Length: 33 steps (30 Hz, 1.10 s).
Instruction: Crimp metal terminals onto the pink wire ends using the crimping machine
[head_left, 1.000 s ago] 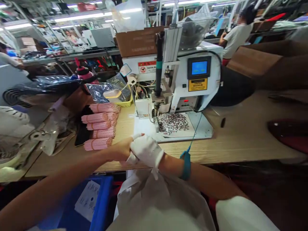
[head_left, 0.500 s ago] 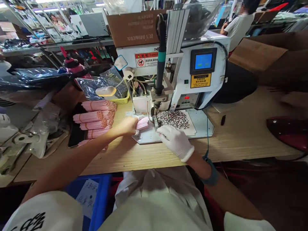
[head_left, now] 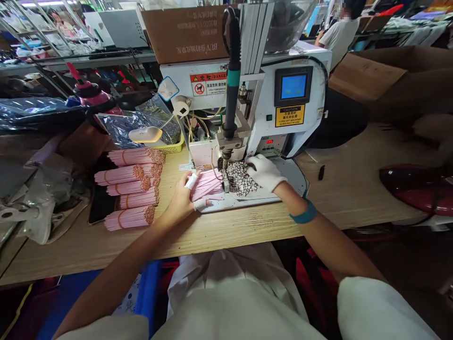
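My left hand (head_left: 183,197), with white covers on its fingertips, curves around the left end of loose pink wires (head_left: 208,184). Its thumb and finger are apart on either side of the wires, which lie fanned on the machine's white base plate (head_left: 231,203). My right hand (head_left: 266,173), in a white glove, is at the upper right of a heap of small black-and-white parts (head_left: 242,180). Its fingers are curled together; what is between them is too small to name. Between the hands, the soldering machine's black head (head_left: 231,106) points down at a small metal fixture (head_left: 225,182).
Rubber-banded bundles of pink wires (head_left: 130,200) lie on a black tray at left. Behind them stand a yellow basket (head_left: 173,147) and a pink bottle (head_left: 92,94). A cardboard box (head_left: 187,35) sits on the machine. A blue bin (head_left: 150,283) is below the table edge.
The pink wires went from a tight bundle to a loose fan, with my left hand's fingers now spread. My right hand moved right and up, from beside the fixture to the heap of parts.
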Available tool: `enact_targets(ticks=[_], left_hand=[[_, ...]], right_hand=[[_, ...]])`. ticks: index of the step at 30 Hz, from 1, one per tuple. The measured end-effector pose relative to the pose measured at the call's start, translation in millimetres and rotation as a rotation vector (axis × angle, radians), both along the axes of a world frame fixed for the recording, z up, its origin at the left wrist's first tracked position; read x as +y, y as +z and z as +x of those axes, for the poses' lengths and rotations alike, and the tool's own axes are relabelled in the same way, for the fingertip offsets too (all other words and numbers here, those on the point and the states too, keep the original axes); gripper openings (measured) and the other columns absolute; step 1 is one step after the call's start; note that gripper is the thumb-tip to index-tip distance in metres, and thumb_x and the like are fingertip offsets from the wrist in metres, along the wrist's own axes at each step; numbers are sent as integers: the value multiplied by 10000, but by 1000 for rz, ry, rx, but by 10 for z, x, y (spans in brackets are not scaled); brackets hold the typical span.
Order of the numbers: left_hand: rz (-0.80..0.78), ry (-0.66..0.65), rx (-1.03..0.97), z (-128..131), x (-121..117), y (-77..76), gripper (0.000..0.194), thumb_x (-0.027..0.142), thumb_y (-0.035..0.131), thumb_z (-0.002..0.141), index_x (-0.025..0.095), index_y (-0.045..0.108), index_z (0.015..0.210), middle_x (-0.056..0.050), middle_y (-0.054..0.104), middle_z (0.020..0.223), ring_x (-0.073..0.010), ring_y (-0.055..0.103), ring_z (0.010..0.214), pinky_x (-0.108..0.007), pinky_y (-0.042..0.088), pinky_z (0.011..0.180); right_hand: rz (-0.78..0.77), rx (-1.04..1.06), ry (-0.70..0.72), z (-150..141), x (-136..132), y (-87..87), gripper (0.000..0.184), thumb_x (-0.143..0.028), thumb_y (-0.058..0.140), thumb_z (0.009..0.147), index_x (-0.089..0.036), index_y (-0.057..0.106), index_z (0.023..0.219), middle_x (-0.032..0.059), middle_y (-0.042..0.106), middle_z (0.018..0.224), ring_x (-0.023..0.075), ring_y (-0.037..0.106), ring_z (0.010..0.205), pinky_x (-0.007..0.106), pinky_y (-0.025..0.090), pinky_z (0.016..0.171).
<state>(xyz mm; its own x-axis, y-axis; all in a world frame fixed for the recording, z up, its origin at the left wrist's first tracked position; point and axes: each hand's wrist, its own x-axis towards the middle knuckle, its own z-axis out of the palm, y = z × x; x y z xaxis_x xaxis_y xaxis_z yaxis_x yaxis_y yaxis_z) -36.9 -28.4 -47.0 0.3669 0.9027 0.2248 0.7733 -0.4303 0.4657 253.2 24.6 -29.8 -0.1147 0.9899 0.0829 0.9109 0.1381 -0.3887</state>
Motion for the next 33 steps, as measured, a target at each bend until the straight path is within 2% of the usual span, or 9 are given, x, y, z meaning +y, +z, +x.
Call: enact_targets(ticks=[3,7,13,18,22,25,27,30,33], left_hand=[[70,-1,13,73,42,-91,742,531,655,771,224,422,1406,-145,224,1489,-335,282,1369,-495,284,1129],[136,-65,47,-20,170,-142,542,409,541,882,237,459,1390,-135,289,1460,-300,333,1346,-483,306,1117],[157,1,117,70,101,-60,785,622,665,707,275,475,1385,-131,159,1516,-374,214,1388,-532,245,1131],[88,15,164,285,-42,-36,670,611,593,781,334,471,1379,-85,70,1568,-429,78,1413,-608,169,1115],[66,197,-143,265,-62,-78,646,567,524,852,247,425,1404,-121,220,1527,-349,170,1408,-545,167,1146],[-20,457,-568,298,6,-114,485,479,378,945,236,429,1362,-114,445,1388,-222,368,1331,-427,285,1135],[-106,543,-739,341,49,-120,438,465,361,952,246,450,1320,-104,531,1299,-193,469,1248,-387,381,1074],[-111,567,-756,339,35,-90,418,449,364,955,242,452,1307,-104,563,1257,-188,538,1161,-370,460,987],[74,372,-488,248,-60,-34,404,410,442,935,227,477,1294,-112,515,1321,-212,496,1218,-411,410,1049]], right_hand=[[-3,11,43,-206,36,-58,318,-223,514,837,-167,688,1097,106,626,1100,244,603,959,318,442,837],[32,39,99,-220,15,-51,316,-188,527,816,-158,685,1087,94,646,1067,232,603,942,301,445,816],[144,14,116,10,-109,-5,280,-221,525,832,-174,703,1043,94,657,1077,255,615,909,332,438,756],[165,36,115,11,-184,-29,269,-209,526,834,-184,710,1028,84,655,1078,250,616,894,331,439,728],[187,59,124,27,-183,-35,266,-172,530,819,-184,718,1007,78,664,1066,247,620,887,331,442,739],[191,71,116,43,-173,-25,272,-150,529,815,-174,721,1006,81,673,1059,250,621,901,333,444,763],[181,64,108,44,-174,-21,264,-153,535,815,-169,724,999,85,673,1061,255,621,903,339,444,768],[158,47,124,54,-192,-18,264,-158,535,821,-173,725,1004,82,676,1056,257,618,920,342,442,777],[136,30,139,83,-212,-8,272,-152,523,833,-171,723,1016,81,684,1043,257,611,953,341,435,811]])
